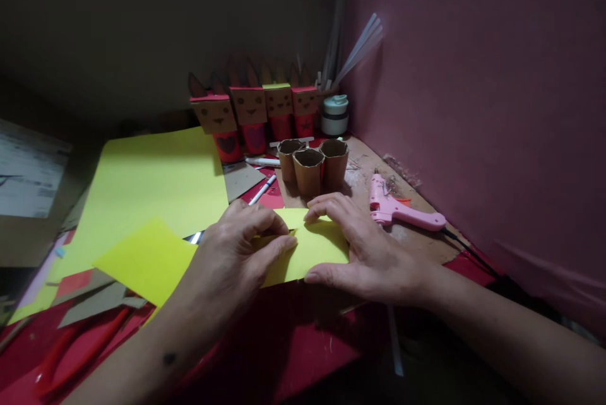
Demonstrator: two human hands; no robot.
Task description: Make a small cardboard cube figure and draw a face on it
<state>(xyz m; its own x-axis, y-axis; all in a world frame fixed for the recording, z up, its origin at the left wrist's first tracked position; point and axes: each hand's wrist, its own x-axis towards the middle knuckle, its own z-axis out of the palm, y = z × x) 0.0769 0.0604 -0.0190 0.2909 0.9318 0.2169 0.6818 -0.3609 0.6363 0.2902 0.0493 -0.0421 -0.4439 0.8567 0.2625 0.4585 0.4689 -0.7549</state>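
Red tabletop [265, 354] here, big yellow paper sheet [156, 178] off to the left; left hand [246, 241] is pinching a smaller yellow paper piece [315, 250], right hand [364, 250] grips it too, thumb near side, fingers far side; it's front and center; pink hot glue gun [404, 212] lies to the right; three cardboard tubes [309, 175] stand just beyond the paper; white pen [263, 190] beyond the left hand.

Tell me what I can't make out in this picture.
In the head view:
- Label: print too blurred to read.
- Pen: near end hidden by the left hand.
- Held yellow paper: parts covered by that hand and the right hand.
- Cord: far end lost in shadow.
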